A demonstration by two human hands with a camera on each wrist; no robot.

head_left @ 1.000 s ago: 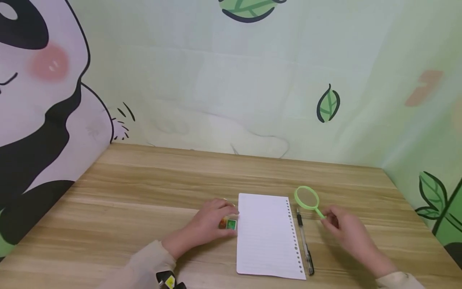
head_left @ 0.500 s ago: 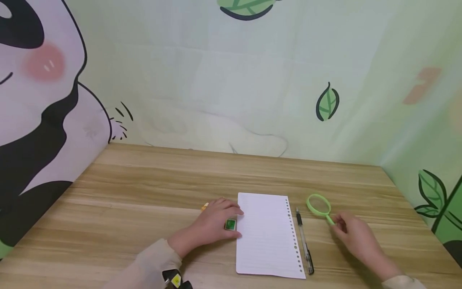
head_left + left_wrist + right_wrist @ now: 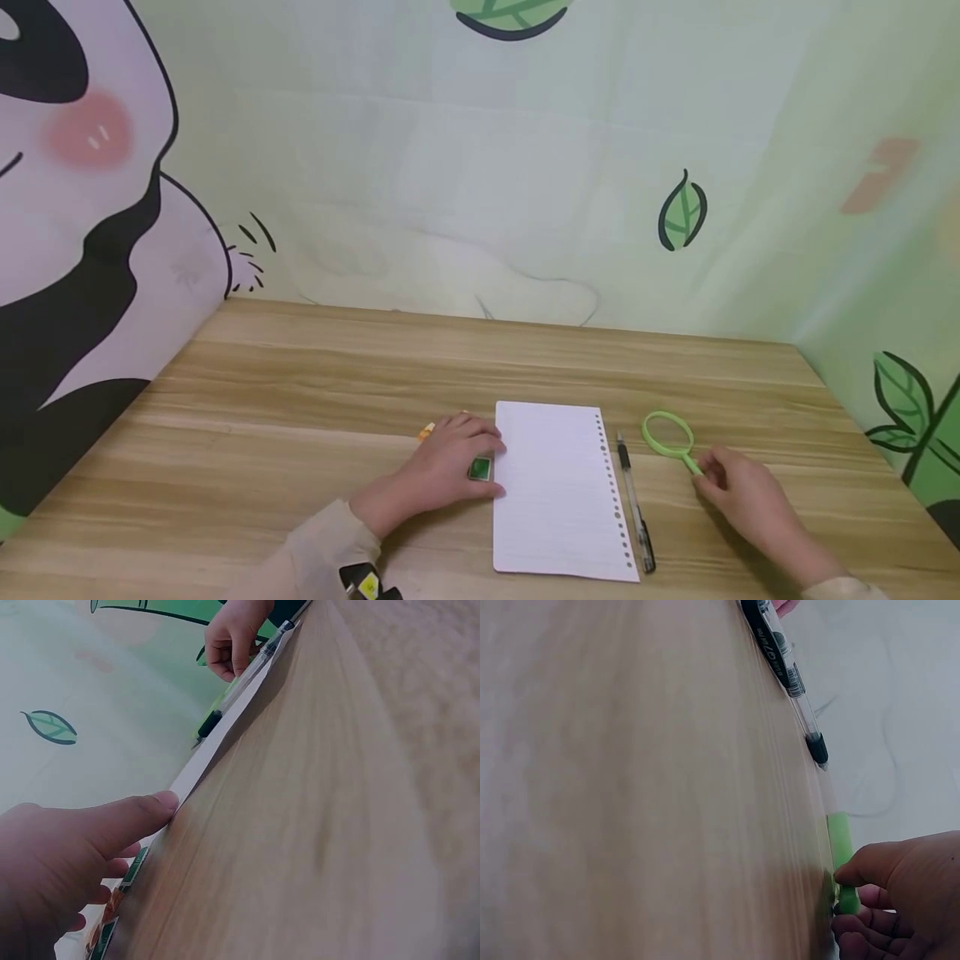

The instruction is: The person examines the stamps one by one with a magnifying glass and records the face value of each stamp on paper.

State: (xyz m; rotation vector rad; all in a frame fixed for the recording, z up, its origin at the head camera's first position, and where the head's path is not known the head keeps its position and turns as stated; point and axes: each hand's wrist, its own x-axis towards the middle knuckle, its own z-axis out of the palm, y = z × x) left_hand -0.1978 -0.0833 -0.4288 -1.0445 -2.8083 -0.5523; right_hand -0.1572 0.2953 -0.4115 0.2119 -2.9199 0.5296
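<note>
I have the right hand pinching the green magnifier by its handle; the left hand, palm down, thumb and fingers spread, touches the paper's left edge.

wood-grain tabletop against pale green wall; printed panda left, leafy plant right.

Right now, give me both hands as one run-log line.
left hand: at left edge of paper | right hand: pinches magnifying glass by its handle | pen: on table, along paper's right edge
</note>
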